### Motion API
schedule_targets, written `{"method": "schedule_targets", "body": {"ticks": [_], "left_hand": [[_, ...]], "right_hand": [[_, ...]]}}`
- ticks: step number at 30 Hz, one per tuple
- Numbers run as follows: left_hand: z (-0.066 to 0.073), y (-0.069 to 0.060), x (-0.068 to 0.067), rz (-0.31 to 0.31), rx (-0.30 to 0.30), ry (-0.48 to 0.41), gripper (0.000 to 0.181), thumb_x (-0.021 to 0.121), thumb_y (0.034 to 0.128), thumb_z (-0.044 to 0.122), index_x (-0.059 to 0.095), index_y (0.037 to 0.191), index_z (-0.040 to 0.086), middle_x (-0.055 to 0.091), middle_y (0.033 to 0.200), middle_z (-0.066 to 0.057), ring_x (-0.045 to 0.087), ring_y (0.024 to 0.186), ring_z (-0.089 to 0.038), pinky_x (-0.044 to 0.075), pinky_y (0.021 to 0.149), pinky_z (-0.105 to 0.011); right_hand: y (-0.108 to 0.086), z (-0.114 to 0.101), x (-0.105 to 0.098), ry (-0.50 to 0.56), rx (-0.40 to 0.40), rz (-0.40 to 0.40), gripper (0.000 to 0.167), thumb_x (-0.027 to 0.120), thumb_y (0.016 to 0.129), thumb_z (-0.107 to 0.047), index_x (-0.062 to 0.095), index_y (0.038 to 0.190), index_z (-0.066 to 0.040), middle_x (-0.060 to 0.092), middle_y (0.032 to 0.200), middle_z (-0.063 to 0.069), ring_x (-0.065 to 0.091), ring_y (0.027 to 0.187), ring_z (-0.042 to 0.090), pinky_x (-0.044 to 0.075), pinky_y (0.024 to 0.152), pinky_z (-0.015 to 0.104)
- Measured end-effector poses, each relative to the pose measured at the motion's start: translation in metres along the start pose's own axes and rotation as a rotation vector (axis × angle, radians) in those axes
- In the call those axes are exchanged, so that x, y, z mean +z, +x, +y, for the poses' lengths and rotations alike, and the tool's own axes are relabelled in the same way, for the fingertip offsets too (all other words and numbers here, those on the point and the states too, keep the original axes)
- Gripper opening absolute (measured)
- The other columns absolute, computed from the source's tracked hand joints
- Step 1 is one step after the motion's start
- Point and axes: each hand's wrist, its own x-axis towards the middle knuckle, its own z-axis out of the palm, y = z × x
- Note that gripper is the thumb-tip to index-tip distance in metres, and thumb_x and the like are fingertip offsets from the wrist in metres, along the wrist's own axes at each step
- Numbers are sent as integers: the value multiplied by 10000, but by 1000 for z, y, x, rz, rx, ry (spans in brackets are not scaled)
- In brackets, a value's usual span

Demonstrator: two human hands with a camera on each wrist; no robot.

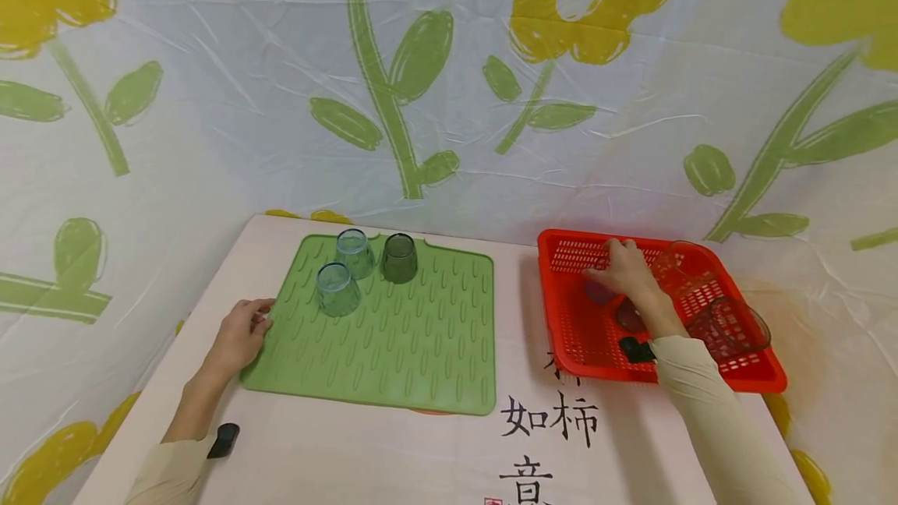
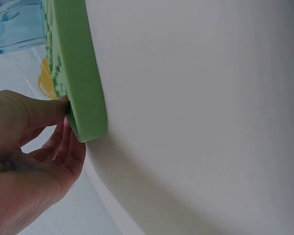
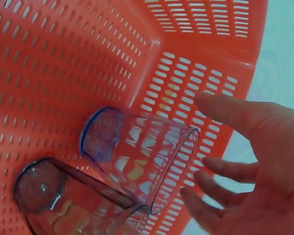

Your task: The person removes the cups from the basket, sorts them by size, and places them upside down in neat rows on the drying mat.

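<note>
On the light table lies a green drying mat (image 1: 414, 341); my left hand (image 1: 240, 336) pinches its left edge between thumb and fingers, and the left wrist view shows the thumb (image 2: 49, 111) against that edge. Two bluish glasses (image 1: 339, 293) and a dark grey glass (image 1: 400, 259) stand at the mat's back left. My right hand (image 1: 627, 270) reaches into the red basket (image 1: 571, 333). In the right wrist view its fingers are spread and loosely bent, beside the rim of a blue-based clear glass (image 3: 137, 152) lying on its side. A dark glass (image 3: 73, 200) lies alongside.
Larger clear glassware (image 1: 730, 327) leans in the basket's right part, some of it rising over the rim. Black writing (image 1: 550, 419) marks the tablecloth in front of the basket. A flower-printed cloth (image 1: 449, 100) hangs behind the table.
</note>
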Motion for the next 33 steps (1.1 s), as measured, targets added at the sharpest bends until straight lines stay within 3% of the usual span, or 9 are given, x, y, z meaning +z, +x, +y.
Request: {"method": "schedule_targets", "body": {"ticks": [5,9,15,21,27,33], "left_hand": [[-2,0,1,9,4,1,341,606,936,-155,559,1270,-203,574,1089,-343,604,919,-405,522,737,-369],[-2,-1,2,15,7,-1,340,596,933,-162,561,1268,-205,572,1084,-342,599,915,-401,520,744,-402],[-2,-1,2,26,15,6,335,599,931,-164,566,1263,-201,575,1070,-329,591,899,-385,511,732,-394],[-1,1,0,-9,-7,7,345,605,948,-143,551,1284,-201,568,1097,-342,602,931,-396,513,756,-426],[-2,0,0,-6,-8,12,348,604,945,-147,548,1284,-204,568,1096,-345,603,929,-406,515,758,-440],[-3,1,2,8,7,16,341,604,940,-153,556,1274,-204,572,1087,-341,600,915,-401,516,746,-428]], "right_hand": [[-4,2,-5,0,36,-63,671,778,906,-204,421,1300,206,438,1201,393,466,1061,508,450,955,659],[-7,7,-8,-8,17,-100,709,806,882,-175,407,1333,201,464,1229,413,463,1116,537,419,1007,680],[-7,12,-8,-7,-37,-82,719,830,847,-117,423,1356,186,528,1252,404,462,1165,556,382,1046,679],[-7,16,-5,31,-15,-88,785,821,869,-205,400,1423,158,513,1308,384,419,1211,532,371,1053,690],[-12,14,-9,68,3,-64,776,827,864,-210,408,1420,132,493,1292,360,410,1177,491,410,1018,682],[-21,10,-18,82,3,-54,777,822,874,-235,404,1410,142,523,1286,359,498,1142,483,453,994,660]]}}
